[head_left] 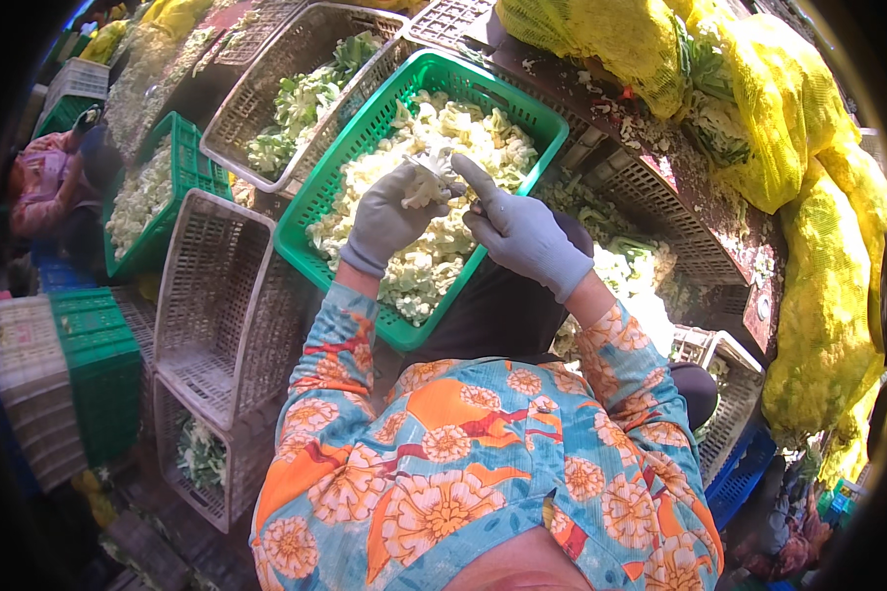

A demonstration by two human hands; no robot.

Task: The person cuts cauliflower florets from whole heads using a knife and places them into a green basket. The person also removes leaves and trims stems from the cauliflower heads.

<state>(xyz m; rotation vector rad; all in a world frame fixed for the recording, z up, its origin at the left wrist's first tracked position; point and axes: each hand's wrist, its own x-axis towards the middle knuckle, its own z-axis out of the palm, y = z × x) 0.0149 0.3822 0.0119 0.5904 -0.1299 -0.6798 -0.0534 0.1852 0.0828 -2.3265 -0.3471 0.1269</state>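
Both hands wear thin grey gloves and meet above a green plastic crate (538,125) heaped with cut cauliflower florets (421,284). My left hand (392,218) grips a cauliflower piece (423,188) between thumb and fingers. Close on its right is my right hand (521,225), its index finger stretched toward the piece and its other fingers curled in. Something small and dark shows between the curled fingers; I cannot tell what it is. A thin, pale, shiny thing lies at the top of the held piece, too blurred to name.
A pale crate (225,96) of leafy trimmings stands beyond, at the left. Empty crates (211,295) are stacked left of my arm. At the right is a dark red table edge (761,303) with yellow mesh sacks (820,310). A co-worker (55,177) sits far left beside another green crate (185,170).
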